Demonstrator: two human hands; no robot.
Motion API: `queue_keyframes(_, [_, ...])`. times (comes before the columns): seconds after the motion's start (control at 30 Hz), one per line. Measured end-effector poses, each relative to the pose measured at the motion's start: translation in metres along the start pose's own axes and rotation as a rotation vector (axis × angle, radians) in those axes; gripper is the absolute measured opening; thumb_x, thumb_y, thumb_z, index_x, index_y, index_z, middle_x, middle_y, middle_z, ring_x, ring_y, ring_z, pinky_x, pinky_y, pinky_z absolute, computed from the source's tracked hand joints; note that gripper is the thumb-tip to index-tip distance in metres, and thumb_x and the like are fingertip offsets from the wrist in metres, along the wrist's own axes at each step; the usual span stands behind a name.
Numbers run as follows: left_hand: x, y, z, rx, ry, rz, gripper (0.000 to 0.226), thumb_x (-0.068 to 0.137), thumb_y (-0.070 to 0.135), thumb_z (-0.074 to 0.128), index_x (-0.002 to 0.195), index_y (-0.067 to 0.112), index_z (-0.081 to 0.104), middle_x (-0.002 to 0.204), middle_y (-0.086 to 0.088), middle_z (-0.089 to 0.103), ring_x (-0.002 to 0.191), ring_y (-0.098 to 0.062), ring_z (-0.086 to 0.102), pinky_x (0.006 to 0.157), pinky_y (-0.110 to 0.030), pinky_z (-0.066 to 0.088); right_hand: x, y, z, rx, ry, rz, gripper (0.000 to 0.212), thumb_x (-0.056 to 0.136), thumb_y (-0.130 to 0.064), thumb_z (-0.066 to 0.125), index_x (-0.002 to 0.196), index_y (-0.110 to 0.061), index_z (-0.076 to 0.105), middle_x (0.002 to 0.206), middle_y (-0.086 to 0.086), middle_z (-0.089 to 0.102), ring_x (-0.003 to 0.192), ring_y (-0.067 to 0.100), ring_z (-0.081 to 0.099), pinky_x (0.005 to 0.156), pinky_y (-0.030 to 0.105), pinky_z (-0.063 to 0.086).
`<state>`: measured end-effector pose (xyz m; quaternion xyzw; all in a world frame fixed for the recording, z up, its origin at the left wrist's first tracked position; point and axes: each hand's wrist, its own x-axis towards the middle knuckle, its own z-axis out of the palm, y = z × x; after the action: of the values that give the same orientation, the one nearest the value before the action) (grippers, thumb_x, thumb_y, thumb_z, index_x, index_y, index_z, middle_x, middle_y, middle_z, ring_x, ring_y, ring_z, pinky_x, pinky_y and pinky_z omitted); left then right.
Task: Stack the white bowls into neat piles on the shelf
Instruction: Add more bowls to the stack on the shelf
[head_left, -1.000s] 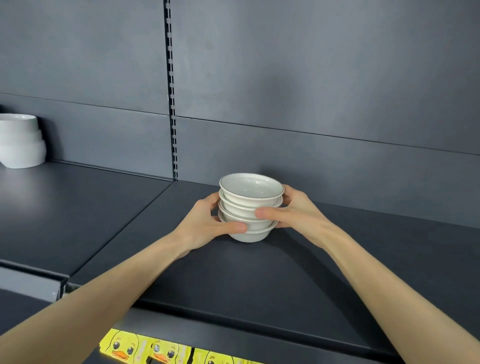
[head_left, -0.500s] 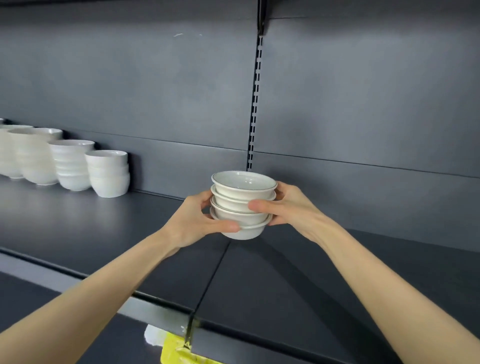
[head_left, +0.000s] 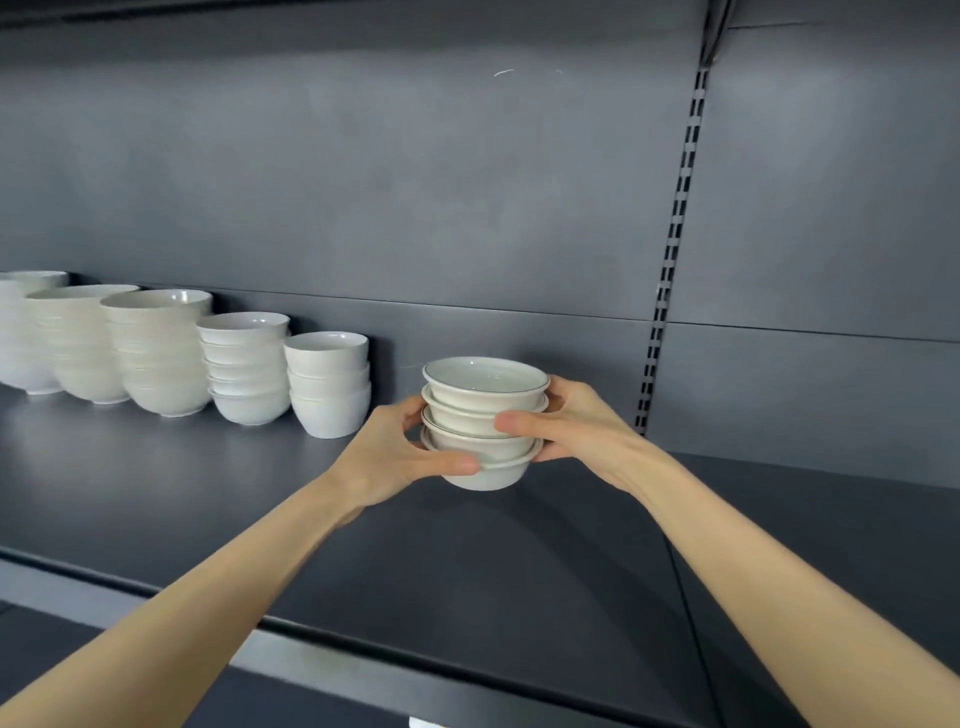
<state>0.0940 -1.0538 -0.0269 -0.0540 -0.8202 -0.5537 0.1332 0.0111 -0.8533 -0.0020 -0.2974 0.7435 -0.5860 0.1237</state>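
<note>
Both hands hold a small stack of four shallow white ceramic bowls with a thin dark line at the rim, just over the dark grey metal shelf. The left hand curls round the lower bowls, its thumb lying across the front of the bottom one. The right hand wraps the far side, thumb pressed on the second bowl. The bowls sit nested one inside the next, and the top one shows a glossy white inside. Whether the base touches the shelf cannot be told.

To the left, near the held stack, a row of piles of deeper white bowls stands against the grey back panel, the nearest pile three bowls high. A slotted metal upright runs down the panel at the right.
</note>
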Motion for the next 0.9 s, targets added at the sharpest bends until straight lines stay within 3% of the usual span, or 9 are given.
queue_keyframes(0.1, [0.016,-0.021,-0.021,-0.006,-0.012,-0.007,0.064,0.062,0.018,0.088,0.119,0.025,0.06,0.109,0.013,0.071,0.104,-0.004,0.064,0.088,-0.023,0.051,0.028,0.004,0.016,-0.009,0.005,0.021,0.055,0.072,-0.025,0.082,0.122,-0.025,0.059,0.111,-0.007,0.07,0.103,0.011,0.066,0.089,0.042,0.056])
queue_keyframes(0.23, [0.039,-0.047,-0.045,-0.002,-0.025,-0.008,0.077,0.048,0.036,0.087,0.119,0.025,0.06,0.11,0.013,0.07,0.104,-0.002,0.064,0.087,-0.022,0.053,0.064,0.018,0.032,0.005,0.007,0.036,0.057,0.072,-0.024,0.082,0.124,-0.024,0.058,0.112,-0.006,0.07,0.104,0.012,0.066,0.089,0.043,0.056])
queue_keyframes(0.47, [0.076,-0.083,-0.069,-0.008,-0.067,-0.009,0.07,0.045,0.038,0.085,0.111,0.035,0.059,0.107,0.018,0.07,0.103,0.002,0.062,0.085,-0.018,0.053,0.109,0.037,0.051,0.012,0.047,0.075,0.061,0.069,-0.024,0.084,0.124,-0.026,0.058,0.113,-0.008,0.07,0.106,0.013,0.066,0.092,0.045,0.054])
queue_keyframes(0.57, [0.085,-0.097,-0.079,0.0,-0.093,0.007,0.066,0.053,0.026,0.09,0.111,0.035,0.059,0.105,0.017,0.071,0.1,0.006,0.062,0.081,-0.016,0.052,0.117,0.041,0.06,0.003,0.077,0.097,0.06,0.07,-0.023,0.084,0.124,-0.025,0.058,0.113,-0.008,0.07,0.107,0.012,0.065,0.091,0.043,0.055])
queue_keyframes(0.7, [0.094,-0.113,-0.088,-0.019,-0.125,0.036,0.064,0.064,0.008,0.086,0.12,0.021,0.058,0.107,0.012,0.069,0.096,0.006,0.063,0.077,-0.014,0.05,0.121,0.043,0.075,0.004,0.141,0.115,0.057,0.071,-0.016,0.083,0.122,-0.024,0.059,0.11,-0.007,0.071,0.104,0.01,0.067,0.087,0.036,0.057])
queue_keyframes(0.9, [0.1,-0.13,-0.1,-0.035,-0.183,0.091,0.074,0.06,0.025,0.088,0.126,0.025,0.055,0.114,0.015,0.067,0.104,0.004,0.061,0.084,-0.017,0.051,0.12,0.041,0.093,0.014,0.218,0.134,0.06,0.072,-0.012,0.081,0.126,-0.022,0.056,0.111,-0.006,0.071,0.103,0.009,0.067,0.088,0.035,0.057])
